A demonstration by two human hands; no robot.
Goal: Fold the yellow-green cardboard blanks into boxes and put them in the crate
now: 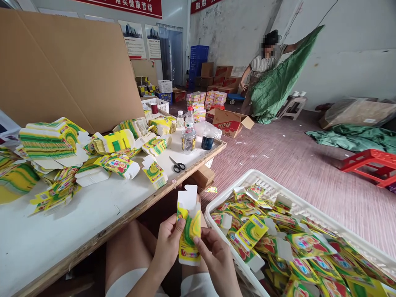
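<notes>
Above my lap, a small yellow and green carton (191, 226) is held upright between both hands, its white end flaps unfolded at the top. My left hand (169, 239) pinches its left side, thumb on the printed front. On the lower right side, my right hand (215, 253) grips the carton with the thumb across its front. To the right, a white plastic basket (260, 175) holds many similar cartons (252, 231). Stacks of flat carton blanks (51, 142) are spread along the white table (93, 206) to the left.
Black scissors (178, 166), a glass jar (188, 141), a water bottle (189, 118) and a dark cup (207, 141) stand or lie on the table. A large cardboard sheet (68, 66) leans behind. Beyond, a person (262, 66) holds up a green cloth (278, 88). A red stool (371, 165) is far right.
</notes>
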